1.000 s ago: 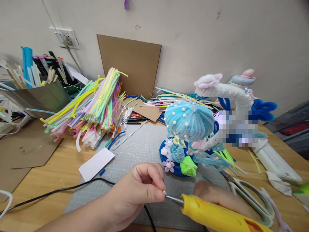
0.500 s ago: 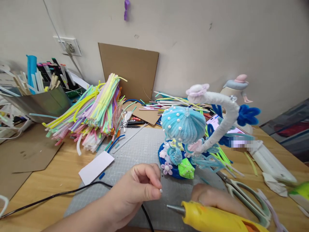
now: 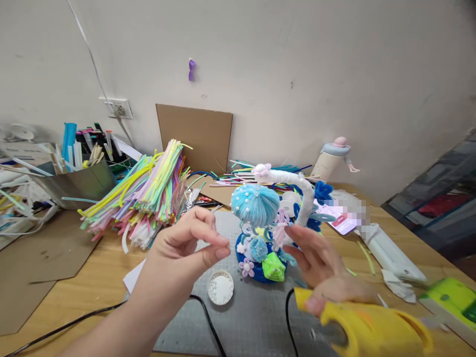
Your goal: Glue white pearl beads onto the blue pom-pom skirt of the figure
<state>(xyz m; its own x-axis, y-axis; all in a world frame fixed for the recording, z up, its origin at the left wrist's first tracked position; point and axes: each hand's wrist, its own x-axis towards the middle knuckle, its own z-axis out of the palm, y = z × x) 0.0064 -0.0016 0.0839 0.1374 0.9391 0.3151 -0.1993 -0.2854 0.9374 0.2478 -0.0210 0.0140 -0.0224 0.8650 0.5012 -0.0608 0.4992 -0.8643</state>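
Observation:
My left hand [image 3: 186, 255] is raised, thumb and index fingertip pinched together; the small white pearl bead seen there earlier is too small to make out now. Just beyond and below is a small round dish [image 3: 220, 287] of white pearl beads. My right hand [image 3: 327, 277] holds a yellow hot glue gun [image 3: 379, 327], fingers lifted and thumb against its yellow body. Behind the hands stands a pipe-cleaner ornament: a light-blue pearl-dotted dome [image 3: 256, 204], a white curved arm [image 3: 307, 198], and a dark-blue base [image 3: 243, 250] with flowers and a green gem shape.
Bundled pipe cleaners [image 3: 148, 193] lie left, beside a metal bin [image 3: 82, 181] of sticks. A cardboard sheet [image 3: 195, 136] leans on the wall. The black cord [image 3: 206, 315] crosses the grey cutting mat [image 3: 238, 327]. A phone [image 3: 340, 218] and a white packet [image 3: 394, 253] lie right.
The view has shifted. My left hand has moved away from the glue gun's nozzle, uncovering the bead dish. My right hand has turned the gun and its fingers have lifted.

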